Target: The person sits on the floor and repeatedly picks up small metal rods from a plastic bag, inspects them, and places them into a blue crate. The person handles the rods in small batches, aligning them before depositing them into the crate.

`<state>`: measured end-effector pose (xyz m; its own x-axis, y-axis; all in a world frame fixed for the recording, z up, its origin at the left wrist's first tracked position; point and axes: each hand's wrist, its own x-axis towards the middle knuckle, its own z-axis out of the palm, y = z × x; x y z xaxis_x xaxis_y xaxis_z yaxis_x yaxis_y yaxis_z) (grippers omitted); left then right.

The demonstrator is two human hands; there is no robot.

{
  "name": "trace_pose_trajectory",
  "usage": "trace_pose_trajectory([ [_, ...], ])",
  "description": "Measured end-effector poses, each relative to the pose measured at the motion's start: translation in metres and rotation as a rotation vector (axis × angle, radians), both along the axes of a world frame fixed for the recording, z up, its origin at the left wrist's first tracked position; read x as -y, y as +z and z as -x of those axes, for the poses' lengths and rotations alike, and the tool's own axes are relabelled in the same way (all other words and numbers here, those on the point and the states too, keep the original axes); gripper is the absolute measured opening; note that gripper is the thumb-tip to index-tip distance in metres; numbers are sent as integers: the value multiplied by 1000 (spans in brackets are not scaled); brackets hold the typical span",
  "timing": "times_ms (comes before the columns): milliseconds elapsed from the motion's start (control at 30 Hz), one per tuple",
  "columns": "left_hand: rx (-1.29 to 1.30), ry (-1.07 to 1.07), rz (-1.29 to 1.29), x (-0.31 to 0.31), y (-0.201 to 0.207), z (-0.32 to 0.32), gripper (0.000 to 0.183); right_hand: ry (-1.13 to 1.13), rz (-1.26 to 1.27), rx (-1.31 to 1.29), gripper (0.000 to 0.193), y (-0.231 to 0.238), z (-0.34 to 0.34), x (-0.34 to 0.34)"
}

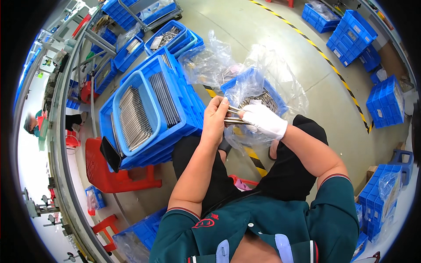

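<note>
My bare left hand [215,119] is closed around one end of a few slim, shiny metal rods [233,121]. The other end is pinched by my right hand [265,121], which wears a white glove. Held level above my lap, the rods stretch across the gap between both hands. Just beyond them is a blue crate [280,101] lined with clear plastic, holding many loose metal pieces [265,100]. To my left, a light-blue basket [153,94] carries a neat row of similar rods [135,117], resting inside a larger stacked blue crate [186,115].
A red stool [103,162] is beside the crate stack. Clear plastic bags [210,59] spread on the floor ahead. Farther off are another blue bin of metal parts [175,33], black-and-yellow floor tape [324,55] and blue crates [386,101] at right. A person [33,124] is far left.
</note>
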<state>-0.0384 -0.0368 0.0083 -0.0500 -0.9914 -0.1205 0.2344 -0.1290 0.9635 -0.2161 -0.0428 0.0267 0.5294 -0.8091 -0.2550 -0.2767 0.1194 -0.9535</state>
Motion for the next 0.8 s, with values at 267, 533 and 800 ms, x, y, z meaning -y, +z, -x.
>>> trace_pose_trajectory([
  [267, 188, 71, 86, 2, -26, 10, 21, 40, -389, 208, 31, -13, -9, 2],
  [533, 613, -88, 177, -3, 12, -3, 23, 106, 485, -275, 41, -15, -11, 2],
  [800, 1009, 137, 707, -12, 6, 15, 17, 199, 672, -294, 41, -26, 9, 10],
])
